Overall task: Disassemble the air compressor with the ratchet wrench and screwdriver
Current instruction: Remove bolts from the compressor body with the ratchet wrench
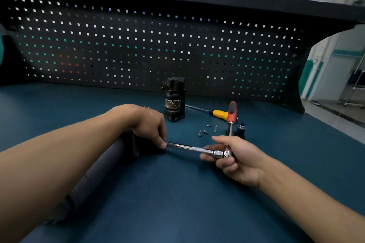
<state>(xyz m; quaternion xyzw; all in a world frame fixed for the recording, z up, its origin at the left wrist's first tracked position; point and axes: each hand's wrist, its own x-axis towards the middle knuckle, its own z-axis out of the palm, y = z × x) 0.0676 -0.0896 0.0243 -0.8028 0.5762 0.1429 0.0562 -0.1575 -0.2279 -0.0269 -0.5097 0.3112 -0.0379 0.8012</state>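
The air compressor's dark cylindrical body (94, 179) lies on the blue-green bench under my left arm. My left hand (146, 122) rests on its black end block, fingertips pinching the far end of a chrome extension bar (189, 148). My right hand (235, 158) grips the ratchet wrench at its chrome head; the red handle (231, 110) sticks up behind it. A removed black compressor part (174, 98) stands upright further back. A yellow-handled screwdriver (218, 113) lies beside it.
Several loose screws (206, 130) lie between the upright part and my right hand. A small black fitting (241, 130) stands behind my right hand. A black pegboard (150, 49) closes off the back of the bench; its right edge drops to a floor.
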